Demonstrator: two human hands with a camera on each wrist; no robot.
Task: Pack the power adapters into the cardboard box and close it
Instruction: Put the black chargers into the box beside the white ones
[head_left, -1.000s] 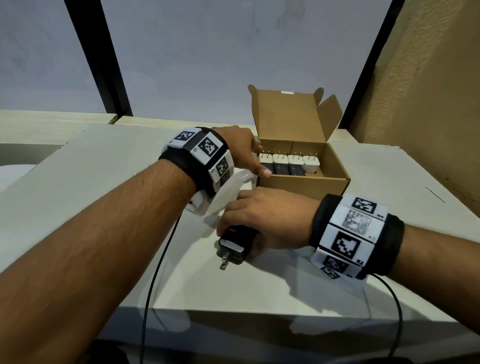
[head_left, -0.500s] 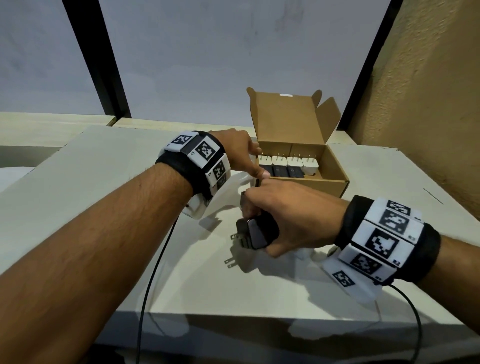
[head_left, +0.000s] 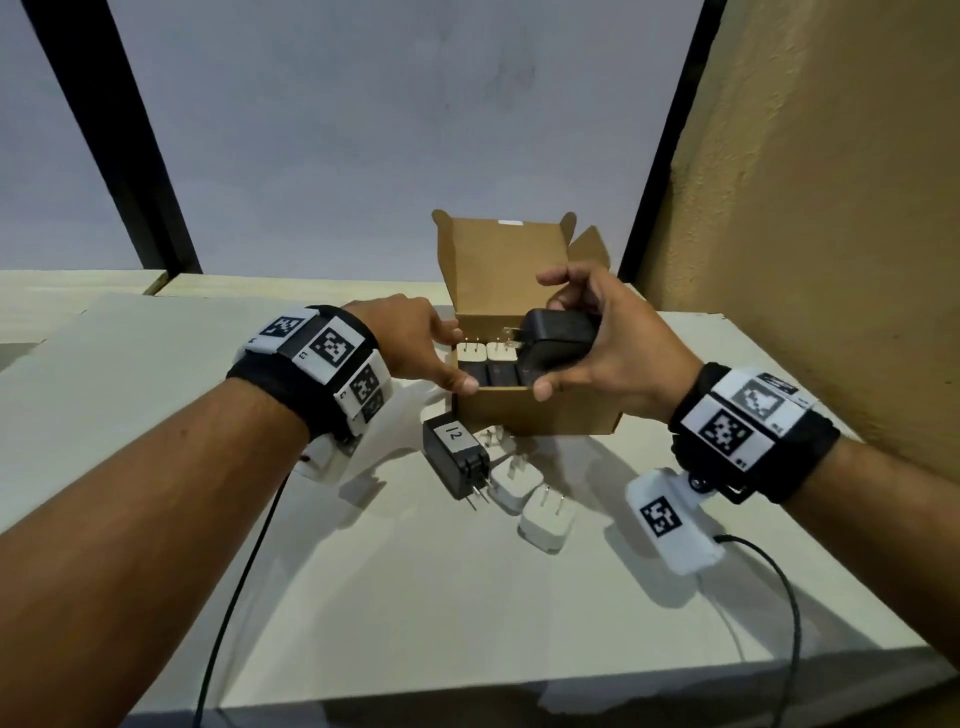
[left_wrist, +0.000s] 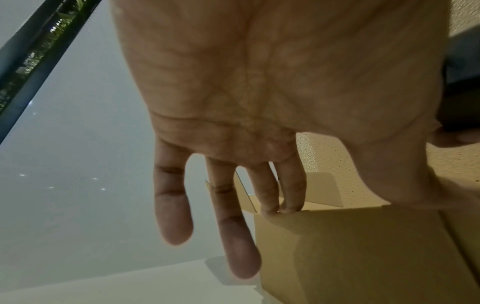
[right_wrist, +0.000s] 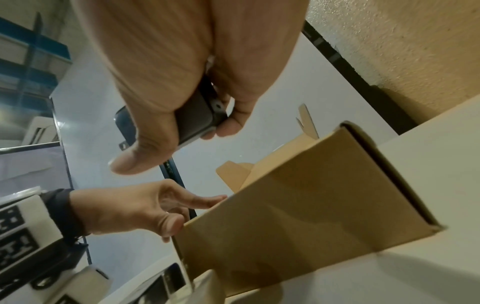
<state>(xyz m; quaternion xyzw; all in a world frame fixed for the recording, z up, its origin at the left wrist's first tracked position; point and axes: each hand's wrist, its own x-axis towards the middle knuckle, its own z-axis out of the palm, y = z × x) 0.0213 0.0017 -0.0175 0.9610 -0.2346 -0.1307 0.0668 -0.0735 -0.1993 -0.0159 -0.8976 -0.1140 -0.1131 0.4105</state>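
Note:
An open cardboard box (head_left: 540, 418) stands on the table with its lid (head_left: 498, 270) upright. Inside it lie a row of white adapters (head_left: 472, 353) and a row of black ones (head_left: 501, 375). My right hand (head_left: 550, 332) grips a black adapter (head_left: 566, 343) just above the box's right half, prongs pointing left. In the right wrist view, thumb and fingers wrap the black adapter (right_wrist: 197, 121). My left hand (head_left: 452, 358) rests on the box's front-left corner, thumb on the front rim. Its straight fingers (left_wrist: 267, 197) touch the rim.
Loose adapters lie on the table (head_left: 363, 597) in front of the box: a black one marked 12 (head_left: 454, 460) and white ones (head_left: 514, 480) (head_left: 545, 517). A tan wall (head_left: 831, 234) stands close on the right. Cables hang over the near table edge.
My right hand has lifted the black adapter from the table in front of the box up over the box's opening. The left hand stays at the box's corner.

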